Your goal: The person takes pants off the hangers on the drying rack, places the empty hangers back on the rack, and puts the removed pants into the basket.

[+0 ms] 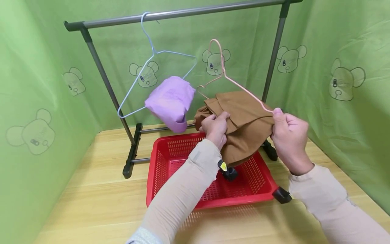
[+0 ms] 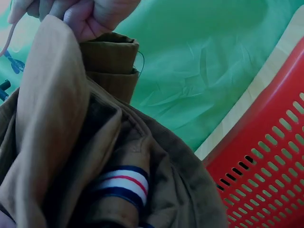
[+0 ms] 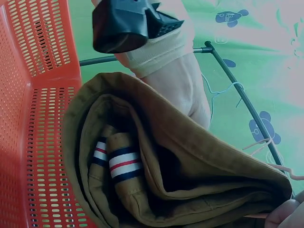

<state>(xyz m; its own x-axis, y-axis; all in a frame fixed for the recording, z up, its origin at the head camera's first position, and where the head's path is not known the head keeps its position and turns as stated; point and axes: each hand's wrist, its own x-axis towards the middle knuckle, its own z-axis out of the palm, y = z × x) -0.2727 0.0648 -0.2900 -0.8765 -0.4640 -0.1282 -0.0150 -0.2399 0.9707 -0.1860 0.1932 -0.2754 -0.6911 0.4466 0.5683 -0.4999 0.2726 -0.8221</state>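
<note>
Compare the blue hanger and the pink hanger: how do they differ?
The blue hanger hangs from the rail; the pink hanger is off it. No hand touches the blue hanger; the right hand grips the pink hanger's end. Both are slim, with curved hooks.

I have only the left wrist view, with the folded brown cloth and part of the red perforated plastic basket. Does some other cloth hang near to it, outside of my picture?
Observer: Yes. In the head view, a crumpled lavender cloth hangs on a light-blue wire hanger.

Operator: Thank you. And the thin pink wire hanger, is its hook also on the rail?

Observer: No. The hook of the thin pink wire hanger is below the grey metal rail, not touching it.

Operator: I understand. What does the left hand hold?

Observer: The left hand grips folds of the brown cloth.
</note>
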